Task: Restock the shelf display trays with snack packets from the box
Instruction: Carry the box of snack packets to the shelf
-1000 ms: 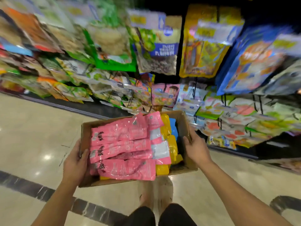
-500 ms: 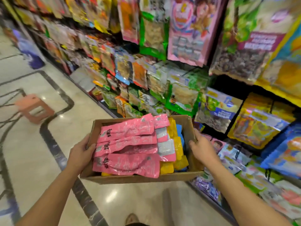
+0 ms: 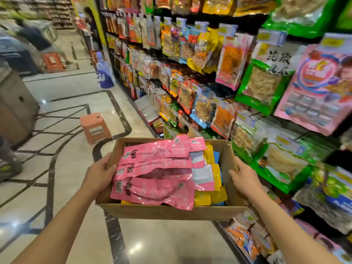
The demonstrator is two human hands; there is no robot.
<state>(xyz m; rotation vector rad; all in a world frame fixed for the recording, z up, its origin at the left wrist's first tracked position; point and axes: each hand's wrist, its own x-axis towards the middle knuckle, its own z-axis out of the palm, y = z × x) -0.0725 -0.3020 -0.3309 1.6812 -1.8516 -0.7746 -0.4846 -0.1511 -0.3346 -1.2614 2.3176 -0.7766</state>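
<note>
The person stands in a shop aisle holding a cardboard box (image 3: 171, 213) out in front of them at about waist height, level, above the tiled floor (image 3: 66, 168). The left hand (image 3: 99, 175) grips the box's left wall, its thumb up at the rim beside the packets. The right hand (image 3: 244, 179) grips the right wall the same way, thumb hooked over the edge. The rest of each hand's fingers are hidden behind the cardboard.

Inside the box, long pink packets (image 3: 152, 193) lie flat on top, stacked across one another and overhanging the near edge a little. Under and to the right of them are yellow packets (image 3: 215, 195), with a blue packet (image 3: 216, 157) against the right wall.

Just to the right of the box runs the shelf display (image 3: 190, 82), hung thickly with snack bags. A pink plastic stool (image 3: 95, 126) stands on the floor beyond the box, to the left.
</note>
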